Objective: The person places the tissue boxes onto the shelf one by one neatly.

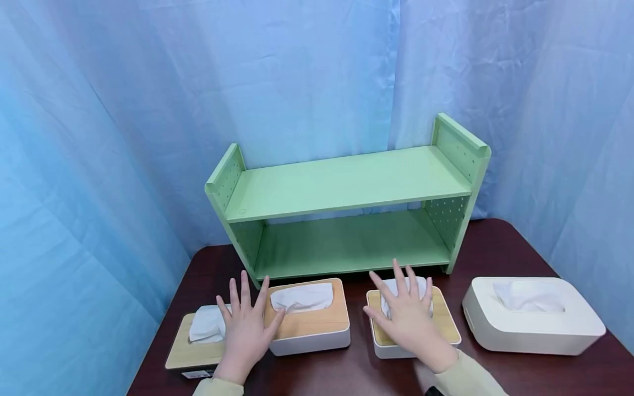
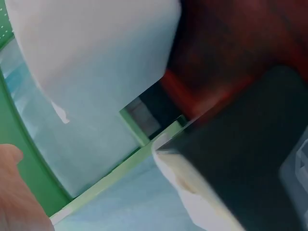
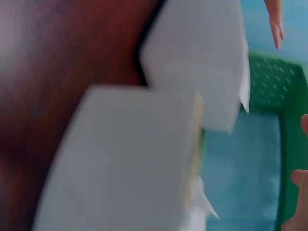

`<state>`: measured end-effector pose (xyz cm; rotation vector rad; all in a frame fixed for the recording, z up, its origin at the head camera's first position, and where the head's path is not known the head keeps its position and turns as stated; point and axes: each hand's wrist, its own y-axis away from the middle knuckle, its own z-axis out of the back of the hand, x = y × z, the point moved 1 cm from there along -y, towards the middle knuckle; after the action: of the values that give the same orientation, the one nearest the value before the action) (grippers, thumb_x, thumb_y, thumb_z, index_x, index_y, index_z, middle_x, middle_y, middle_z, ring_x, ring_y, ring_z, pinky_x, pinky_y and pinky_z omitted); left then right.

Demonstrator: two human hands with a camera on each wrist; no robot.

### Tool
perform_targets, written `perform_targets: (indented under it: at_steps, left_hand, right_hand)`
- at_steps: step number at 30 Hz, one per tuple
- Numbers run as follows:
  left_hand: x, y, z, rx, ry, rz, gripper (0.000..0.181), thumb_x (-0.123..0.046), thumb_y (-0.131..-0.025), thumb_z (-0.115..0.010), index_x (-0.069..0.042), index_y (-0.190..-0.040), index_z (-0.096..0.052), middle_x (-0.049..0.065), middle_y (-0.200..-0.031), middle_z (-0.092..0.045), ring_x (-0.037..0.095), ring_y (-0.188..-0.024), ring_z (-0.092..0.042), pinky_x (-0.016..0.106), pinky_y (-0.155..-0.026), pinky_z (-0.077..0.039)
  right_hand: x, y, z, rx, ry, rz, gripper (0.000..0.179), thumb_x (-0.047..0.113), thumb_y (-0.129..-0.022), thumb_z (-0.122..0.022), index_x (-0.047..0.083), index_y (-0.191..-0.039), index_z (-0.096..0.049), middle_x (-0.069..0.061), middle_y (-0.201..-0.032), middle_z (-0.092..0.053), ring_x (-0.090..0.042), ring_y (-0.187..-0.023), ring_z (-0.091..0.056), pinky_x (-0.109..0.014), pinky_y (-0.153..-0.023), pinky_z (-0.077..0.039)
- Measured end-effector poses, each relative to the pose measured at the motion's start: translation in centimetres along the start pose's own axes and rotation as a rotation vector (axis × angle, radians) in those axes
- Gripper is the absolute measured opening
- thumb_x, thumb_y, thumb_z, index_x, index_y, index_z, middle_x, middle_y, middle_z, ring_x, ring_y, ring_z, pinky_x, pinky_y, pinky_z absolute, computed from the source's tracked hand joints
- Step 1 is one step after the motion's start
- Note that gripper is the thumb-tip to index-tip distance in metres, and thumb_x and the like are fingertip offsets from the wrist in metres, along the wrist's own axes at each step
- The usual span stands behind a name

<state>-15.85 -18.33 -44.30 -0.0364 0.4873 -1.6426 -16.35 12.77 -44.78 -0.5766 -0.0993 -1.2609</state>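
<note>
In the head view my left hand (image 1: pixel 246 333) spreads its fingers above the gap between a black tissue box with a pale wooden lid (image 1: pixel 185 352) and a white tissue box with an orange-brown wooden lid (image 1: pixel 317 324). My right hand (image 1: pixel 408 319), fingers also spread, is over a smaller white tissue box with a wooden lid (image 1: pixel 448 324) and partly hides its tissue. Neither hand grips anything; whether they touch the boxes cannot be told. The left wrist view shows the black box's dark side (image 2: pixel 236 144). White box sides (image 3: pixel 125 154) fill much of the right wrist view.
Behind the boxes stands a green two-tier shelf (image 1: pixel 342 181) with perforated side panels. An all-white tissue box (image 1: pixel 535 324) sits at the right of the dark red table (image 1: pixel 495 368). Blue curtains (image 1: pixel 307 71) hang behind and at both sides.
</note>
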Motion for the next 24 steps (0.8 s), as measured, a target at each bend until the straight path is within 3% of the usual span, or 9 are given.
perform_targets:
  at_steps: [6, 13, 19, 24]
  left_hand:
    - [0.4, 1.1, -1.0, 0.018, 0.003, -0.011, 0.073, -0.052, -0.088, -0.057, -0.019, -0.149, -0.034, 0.02, -0.158, -0.001, 0.043, -0.144, 0.002, 0.071, -0.104, 0.001]
    - [0.7, 2.0, -2.0, 0.016, 0.01, -0.025, 0.072, -0.052, -0.087, -0.057, -0.018, -0.147, -0.037, 0.025, -0.156, -0.011, 0.047, -0.142, -0.007, 0.07, -0.105, -0.008]
    - [0.8, 2.7, -3.2, 0.027, 0.045, -0.035, 0.075, -0.052, -0.083, -0.062, -0.016, -0.145, -0.04, 0.031, -0.152, -0.013, 0.05, -0.139, -0.013, 0.068, -0.103, -0.018]
    - [0.8, 2.8, -3.8, 0.054, 0.141, -0.018, 0.085, -0.055, -0.078, -0.067, -0.016, -0.147, -0.036, 0.033, -0.151, -0.007, 0.053, -0.136, -0.012, 0.067, -0.1, -0.027]
  right_hand:
    - [1.6, 0.4, -2.2, 0.03, -0.066, 0.037, 0.065, 0.05, -0.085, -0.061, 0.026, -0.143, -0.043, -0.021, -0.155, -0.016, -0.043, -0.14, -0.012, -0.069, -0.103, -0.001]
    - [2.9, 0.2, -3.8, 0.04, -0.066, 0.078, 0.065, 0.048, -0.086, -0.062, 0.025, -0.143, -0.044, -0.023, -0.155, -0.016, -0.045, -0.139, -0.017, -0.064, -0.107, -0.004]
    - [3.9, 0.1, -5.0, 0.097, -0.064, 0.129, 0.065, 0.054, -0.087, -0.057, 0.025, -0.144, -0.042, -0.025, -0.154, -0.016, -0.047, -0.135, -0.027, -0.061, -0.107, -0.022]
    - [4.3, 0.1, -6.2, 0.186, -0.165, 0.132, 0.068, 0.054, -0.087, -0.057, 0.024, -0.145, -0.039, -0.029, -0.154, -0.01, -0.053, -0.133, -0.027, -0.062, -0.099, -0.035]
